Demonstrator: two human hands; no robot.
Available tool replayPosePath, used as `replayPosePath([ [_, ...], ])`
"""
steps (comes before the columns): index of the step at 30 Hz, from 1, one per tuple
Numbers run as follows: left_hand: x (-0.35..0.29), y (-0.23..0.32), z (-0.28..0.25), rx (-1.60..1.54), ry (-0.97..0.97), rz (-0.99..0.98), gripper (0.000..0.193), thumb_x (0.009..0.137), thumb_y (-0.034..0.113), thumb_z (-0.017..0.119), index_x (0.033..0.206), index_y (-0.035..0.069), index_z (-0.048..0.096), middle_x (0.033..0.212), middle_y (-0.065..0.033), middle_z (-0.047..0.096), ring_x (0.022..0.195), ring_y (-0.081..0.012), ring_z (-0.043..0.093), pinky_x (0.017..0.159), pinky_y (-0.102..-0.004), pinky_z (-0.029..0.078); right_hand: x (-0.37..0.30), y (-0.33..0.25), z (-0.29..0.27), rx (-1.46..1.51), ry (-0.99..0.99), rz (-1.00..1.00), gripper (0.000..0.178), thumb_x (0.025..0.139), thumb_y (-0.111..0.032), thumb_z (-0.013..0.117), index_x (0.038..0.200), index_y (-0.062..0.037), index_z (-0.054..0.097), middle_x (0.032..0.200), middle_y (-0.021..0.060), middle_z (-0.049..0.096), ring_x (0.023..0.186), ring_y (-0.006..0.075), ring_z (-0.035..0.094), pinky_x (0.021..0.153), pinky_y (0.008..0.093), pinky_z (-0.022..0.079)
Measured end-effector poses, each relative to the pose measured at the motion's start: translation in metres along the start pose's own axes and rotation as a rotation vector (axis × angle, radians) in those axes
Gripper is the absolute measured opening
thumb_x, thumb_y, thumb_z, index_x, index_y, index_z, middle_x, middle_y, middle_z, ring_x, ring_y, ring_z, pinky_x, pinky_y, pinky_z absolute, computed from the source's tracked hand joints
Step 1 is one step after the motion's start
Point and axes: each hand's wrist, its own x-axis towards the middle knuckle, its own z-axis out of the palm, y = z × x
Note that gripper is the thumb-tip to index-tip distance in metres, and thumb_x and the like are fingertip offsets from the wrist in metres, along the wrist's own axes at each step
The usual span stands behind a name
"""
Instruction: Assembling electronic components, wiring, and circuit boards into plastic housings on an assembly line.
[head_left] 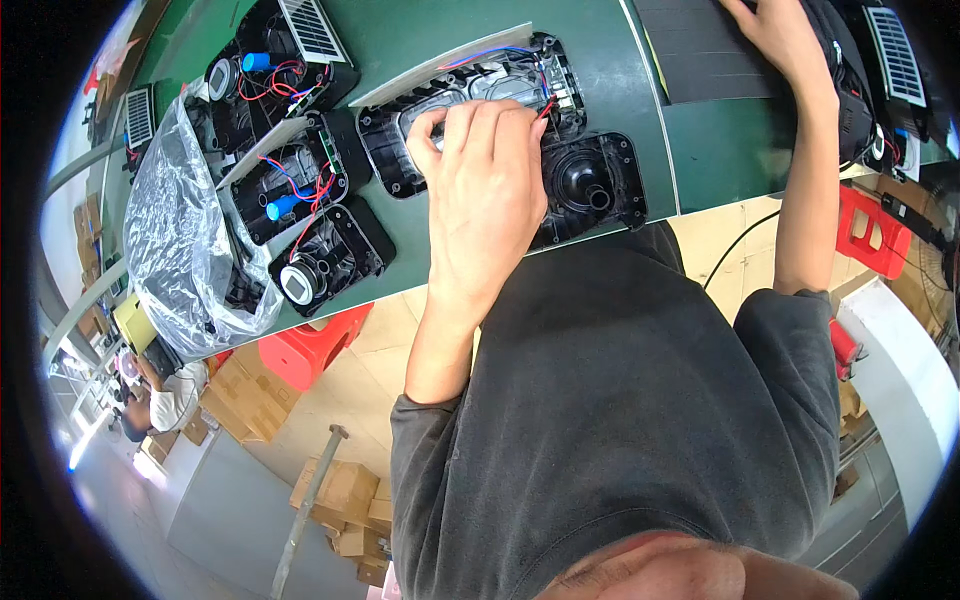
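Observation:
My left hand (483, 180) bends over an open black plastic housing (400, 165), its curled fingers gripping it and the fingertips hidden inside. By the thumb are red and blue wires and a small circuit board (563, 95). A grey panel (440, 66) stands along the housing's far edge. Next to the hand lies the other black half (625, 185), with a round speaker-like part (583, 188). At the far right my right hand (785, 40) reaches past a dark flat sheet (710, 55); a stretched digit shows, the other fingers are cut off by the picture's top edge.
More opened black housings (265, 205) with blue cylinders and wires stand at left beside a clear plastic bag (175, 225). Solar panels (895, 55) and a black bag (850, 110) lie right. Red stools (315, 345), cartons (345, 500) and a distant person (175, 395) are beyond.

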Motion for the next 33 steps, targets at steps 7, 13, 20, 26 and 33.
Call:
replayPosePath([
  [7, -0.002, 0.004, -0.005, 0.161, 0.128, 0.034, 0.009, 0.094, 0.008, 0.068, 0.102, 0.006, 0.066, 0.130, -0.0082, 0.062, 0.128, -0.0281, 0.054, 0.115, -0.0487, 0.029, -0.038, -0.097, 0.006, 0.211, -0.086, -0.282, 0.020, 0.098, -0.013, 0.070, 0.117, -0.0056, 0.070, 0.113, 0.0070, 0.073, 0.107, 0.0186, 0.070, 0.093, 0.0360, 0.055],
  [13, 0.003, -0.009, 0.002, -0.028, 0.113, 0.117, 0.013, 0.093, 0.009, 0.068, 0.102, 0.002, 0.063, 0.126, -0.0134, 0.058, 0.127, -0.0328, 0.052, 0.114, -0.0535, 0.032, -0.046, -0.145, 0.057, 0.285, -0.092, -0.557, 0.017, 0.089, -0.011, 0.075, 0.103, -0.0043, 0.069, 0.098, 0.0118, 0.067, 0.095, 0.0337, 0.067, 0.084, 0.0418, 0.055],
  [20, -0.001, -0.010, 0.004, -0.125, 0.103, 0.083, 0.011, 0.092, -0.002, 0.063, 0.102, -0.001, 0.061, 0.127, -0.0156, 0.059, 0.126, -0.0376, 0.052, 0.107, -0.0481, 0.043, -0.053, -0.140, 0.076, 0.446, 0.073, -0.450, 0.019, 0.085, -0.006, 0.079, 0.103, -0.0048, 0.073, 0.099, 0.0070, 0.065, 0.089, 0.0254, 0.066, 0.079, 0.0353, 0.055],
  [26, 0.001, -0.010, 0.011, -0.125, 0.183, 0.099, 0.012, 0.091, -0.003, 0.066, 0.101, -0.001, 0.060, 0.125, -0.0171, 0.059, 0.123, -0.0382, 0.053, 0.102, -0.0460, 0.047, -0.055, -0.134, 0.089, 0.374, 0.088, -0.529, 0.019, 0.085, -0.008, 0.080, 0.102, -0.0046, 0.073, 0.102, 0.0068, 0.060, 0.091, 0.0251, 0.062, 0.075, 0.0346, 0.052],
  [33, 0.004, -0.017, 0.016, -0.259, 0.278, 0.150, 0.024, 0.088, -0.001, 0.074, 0.112, -0.001, 0.066, 0.108, -0.0161, 0.067, 0.105, -0.0368, 0.063, 0.100, -0.0473, 0.049, -0.053, -0.132, 0.081, 0.339, -0.003, -0.473, 0.018, 0.089, -0.007, 0.077, 0.106, -0.0048, 0.069, 0.111, 0.0101, 0.054, 0.095, 0.0263, 0.061, 0.080, 0.0363, 0.052],
])
